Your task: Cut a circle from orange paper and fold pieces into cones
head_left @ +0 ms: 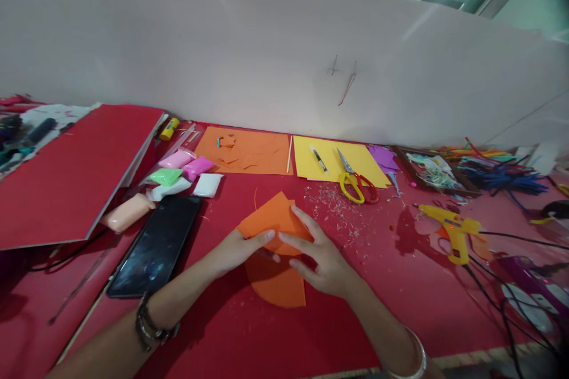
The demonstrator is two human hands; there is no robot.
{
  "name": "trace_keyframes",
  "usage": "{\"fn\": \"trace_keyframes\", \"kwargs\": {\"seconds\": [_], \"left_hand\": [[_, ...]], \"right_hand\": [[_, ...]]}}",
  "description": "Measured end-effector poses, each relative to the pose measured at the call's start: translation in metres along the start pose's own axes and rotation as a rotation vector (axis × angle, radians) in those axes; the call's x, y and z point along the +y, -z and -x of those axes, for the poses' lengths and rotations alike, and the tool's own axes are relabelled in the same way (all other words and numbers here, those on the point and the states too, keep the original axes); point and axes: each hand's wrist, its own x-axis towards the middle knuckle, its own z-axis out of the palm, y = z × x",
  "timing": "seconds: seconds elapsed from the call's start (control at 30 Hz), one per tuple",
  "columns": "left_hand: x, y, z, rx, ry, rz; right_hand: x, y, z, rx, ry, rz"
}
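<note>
- Right of the phone (pixel 157 246), on the head view, the orange paper (pixel 271 216) is between both hands above the red table (pixel 231 331); a round-edged orange piece (pixel 275 287) shows below it — one folded sheet or two, I cannot tell.
- Just right of the phone, the left hand (pixel 235 250) grasps the orange paper, thumb on top, fingers partly hidden underneath.
- Farther right of the phone, the right hand (pixel 326 263) has its fingers spread against the orange paper — whether it pinches or only touches, I cannot tell.
- Beyond the phone and to its right, an orange sheet (pixel 262 154) bears scraps (pixel 229 141) and a white stick (pixel 289 154); next comes a yellow sheet (pixel 306 160) with a pen (pixel 319 159) and scissors (pixel 351 175), the handles over its near edge.
- Well right of the phone lie a tray (pixel 469 192), pipe cleaners (pixel 511 179) and a yellow glue gun (pixel 453 228).
- Near the phone's far end sit pink packets (pixel 178 159), a green packet (pixel 166 176) and a white packet (pixel 208 185).
- Left of the phone are a peach packet (pixel 128 212) and a red board (pixel 89 172).
</note>
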Motion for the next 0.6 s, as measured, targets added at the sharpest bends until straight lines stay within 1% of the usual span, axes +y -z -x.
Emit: {"fn": "trace_keyframes", "kwargs": {"seconds": [0.23,0.33,0.4,0.47,0.53,0.57,0.6], "left_hand": [[0.001,-0.002,0.001,0.072,0.078,-0.076],[0.001,-0.001,0.001,0.13,0.078,-0.118],[0.001,-0.002,0.001,0.141,0.085,-0.143],[0.001,-0.004,0.002,0.127,0.117,-0.164],[0.0,-0.006,0.003,0.088,0.124,-0.214],[-0.001,-0.007,0.003,0.057,0.107,-0.257],[-0.003,-0.008,0.004,0.015,0.078,-0.31]], "right_hand": [[-0.005,0.003,-0.002,-0.049,0.009,-0.06],[-0.008,0.006,-0.002,-0.052,-0.009,-0.155],[-0.007,0.005,-0.002,0.0,-0.029,-0.271],[-0.002,0.002,-0.002,0.128,-0.083,-0.416],[0.005,-0.003,-0.001,0.268,-0.182,-0.567],[0.008,-0.005,-0.002,0.302,-0.241,-0.632],[0.01,-0.007,-0.002,0.305,-0.297,-0.686]]}}
